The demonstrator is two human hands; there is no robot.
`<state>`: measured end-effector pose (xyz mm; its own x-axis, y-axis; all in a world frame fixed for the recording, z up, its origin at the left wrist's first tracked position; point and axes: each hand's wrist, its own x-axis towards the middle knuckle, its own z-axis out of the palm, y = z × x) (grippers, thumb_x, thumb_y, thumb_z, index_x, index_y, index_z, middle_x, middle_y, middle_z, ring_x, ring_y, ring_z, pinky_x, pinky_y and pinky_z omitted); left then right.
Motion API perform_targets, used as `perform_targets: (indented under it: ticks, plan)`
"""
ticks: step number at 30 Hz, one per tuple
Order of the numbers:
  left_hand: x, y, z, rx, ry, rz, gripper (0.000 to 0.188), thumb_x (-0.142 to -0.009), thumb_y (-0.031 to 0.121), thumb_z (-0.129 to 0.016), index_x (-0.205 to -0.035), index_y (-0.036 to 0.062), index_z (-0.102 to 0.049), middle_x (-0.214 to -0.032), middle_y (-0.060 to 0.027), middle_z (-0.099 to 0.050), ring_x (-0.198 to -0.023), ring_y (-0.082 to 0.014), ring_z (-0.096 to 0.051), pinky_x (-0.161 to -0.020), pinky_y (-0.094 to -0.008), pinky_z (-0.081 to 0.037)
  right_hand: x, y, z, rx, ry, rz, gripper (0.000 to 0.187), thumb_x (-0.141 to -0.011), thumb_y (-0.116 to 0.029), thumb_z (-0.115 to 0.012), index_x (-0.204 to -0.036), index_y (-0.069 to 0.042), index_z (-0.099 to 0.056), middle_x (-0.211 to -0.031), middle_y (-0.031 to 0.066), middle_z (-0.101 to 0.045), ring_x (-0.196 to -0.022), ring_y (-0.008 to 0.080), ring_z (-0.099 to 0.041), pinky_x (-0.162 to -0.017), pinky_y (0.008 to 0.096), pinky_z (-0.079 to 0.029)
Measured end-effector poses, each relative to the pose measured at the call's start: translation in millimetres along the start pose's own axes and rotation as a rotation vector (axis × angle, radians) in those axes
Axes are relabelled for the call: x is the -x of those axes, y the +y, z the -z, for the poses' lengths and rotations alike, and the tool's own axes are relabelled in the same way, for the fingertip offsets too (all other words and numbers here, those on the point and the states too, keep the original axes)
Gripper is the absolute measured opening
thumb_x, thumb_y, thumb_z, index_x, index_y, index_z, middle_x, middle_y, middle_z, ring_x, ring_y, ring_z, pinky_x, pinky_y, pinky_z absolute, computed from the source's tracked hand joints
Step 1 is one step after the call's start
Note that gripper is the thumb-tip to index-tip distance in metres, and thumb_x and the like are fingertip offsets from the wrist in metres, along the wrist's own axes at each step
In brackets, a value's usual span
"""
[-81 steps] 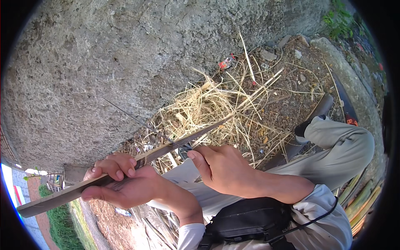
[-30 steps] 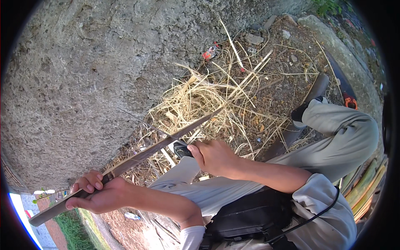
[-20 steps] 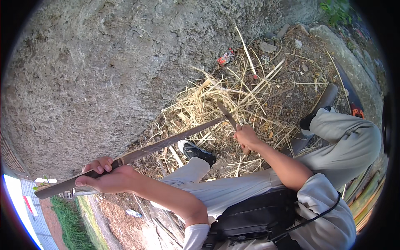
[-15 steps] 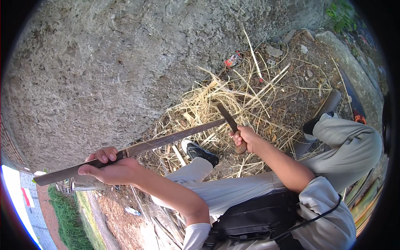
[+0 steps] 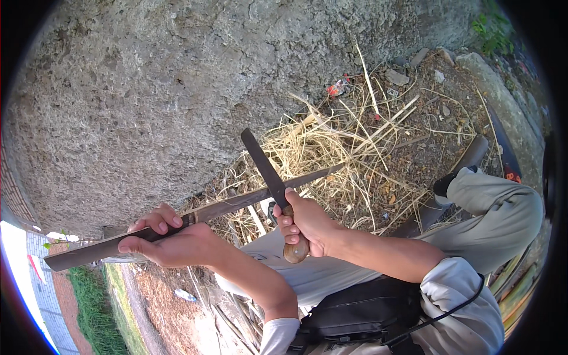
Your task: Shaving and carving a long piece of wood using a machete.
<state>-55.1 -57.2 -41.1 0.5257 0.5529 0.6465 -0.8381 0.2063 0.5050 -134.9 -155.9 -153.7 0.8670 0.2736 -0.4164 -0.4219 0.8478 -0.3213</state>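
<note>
My left hand [image 5: 171, 242] grips a long flat strip of bamboo [image 5: 236, 204] near its lower left end, and the strip reaches up to the right over the straw. My right hand [image 5: 305, 222] is closed round the wooden handle of a dark-bladed knife [image 5: 263, 168]. The blade points up and left and crosses over the bamboo strip near its middle, touching it or just above it.
A rough grey concrete wall [image 5: 177, 89] fills the upper left. Dry straw and split stalks [image 5: 349, 148] lie on the dirt beyond my hands. My legs in light grey trousers [image 5: 497, 207] stretch right, with a black pouch [image 5: 361, 313] at my waist. Stones [image 5: 396, 77] lie at the top right.
My right hand left the strip, took up the knife from the straw and brought it back. The blade now crosses the bamboo strip, and my left hand holds the strip further out.
</note>
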Motion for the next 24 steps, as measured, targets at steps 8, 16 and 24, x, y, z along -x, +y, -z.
perform_targets:
  ticks: [8, 16, 24]
  plan:
    - [9.9, 11.4, -8.2, 0.024, -0.024, -0.003, 0.047, -0.093, 0.052, -0.047, -0.076, 0.0085, -0.047, -0.055, 0.0008, -0.032, -0.044, -0.0088, -0.028, -0.042, -0.0217, -0.024, 18.4, -7.0, -26.8, -0.092, -0.113, -0.067, 0.045, -0.102, -0.040, -0.028, -0.082, -0.005, -0.049, -0.060, -0.0033, -0.037, -0.044, 0.0065, -0.031, -0.040, 0.0242, -0.031]
    - [8.6, 11.1, -1.8, 0.058, -0.104, 0.044, 0.052, -0.095, 0.056, -0.041, -0.076, 0.0087, -0.053, -0.050, -0.0001, -0.034, -0.044, -0.0126, -0.038, -0.053, -0.0243, -0.038, 20.9, -11.7, -36.1, -0.271, -0.137, -0.132, 0.044, -0.103, -0.041, -0.025, -0.084, -0.009, -0.048, -0.058, -0.0062, -0.034, -0.041, 0.0038, -0.029, -0.037, 0.0207, -0.029]
    - [11.0, 7.4, -10.2, -0.098, -0.097, -0.137, 0.051, -0.097, 0.054, -0.033, -0.076, 0.0088, -0.043, -0.103, -0.0117, -0.051, -0.107, -0.0264, -0.051, -0.098, -0.0466, -0.043, 31.0, -17.3, -35.5, -0.268, -0.282, -0.185, 0.045, -0.103, -0.041, -0.027, -0.083, -0.008, -0.050, -0.057, -0.0063, -0.037, -0.040, 0.0023, -0.031, -0.034, 0.0188, -0.030]
